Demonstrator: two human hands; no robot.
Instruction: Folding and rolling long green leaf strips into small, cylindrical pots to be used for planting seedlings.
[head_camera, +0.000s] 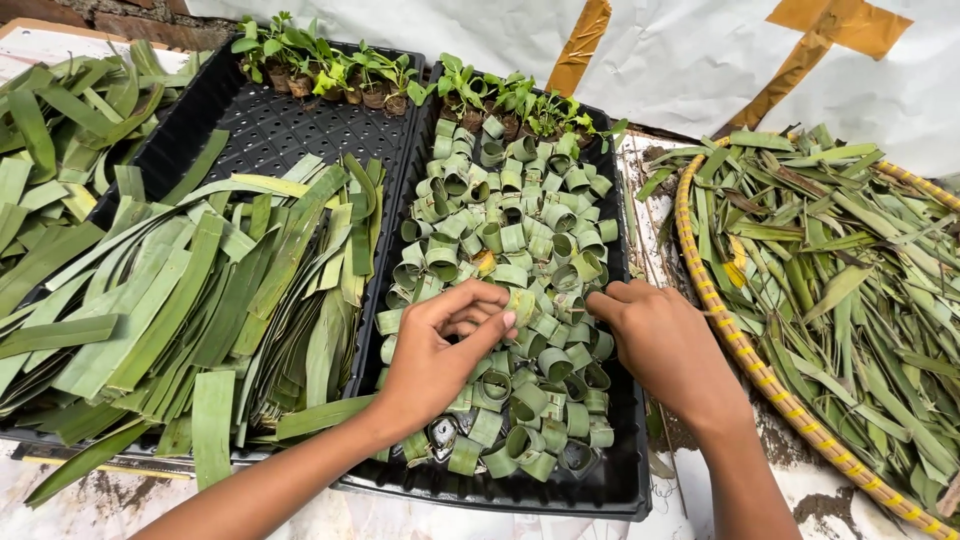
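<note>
- Leaf rings (500, 240), small cups rolled from green leaf strips, fill the right black tray (625, 480); we see them heaped loosely, some upright with open mouths, others tipped on their sides.
- Our left hand (435, 350) hovers over the middle of that heap, fingers curled in and pinching one ring (522, 303) between thumb and fingertips, a yellowish-green one.
- Our right hand (665, 345) sits just beside it at the tray's right edge, fingers bent and pressed together, tips down among the rings; whether it grips one, we cannot tell.
- At the far end of the tray, seedlings (520, 100) in small dark plugs stand in a row behind the rings.
- To the left, a second black tray (270, 125) holds flat cut leaf strips (200, 300) stacked in overlapping layers, with more seedlings (320, 65) along its back edge.
- Further left, a loose pile of leaves (55, 150) lies on the table.
- To the right, a round woven basket (745, 355) with a yellow-wrapped rim holds leaf trimmings (850, 260), near our right wrist.
- Both forearms cross the front of the ring tray, hiding part of the heap beneath.
</note>
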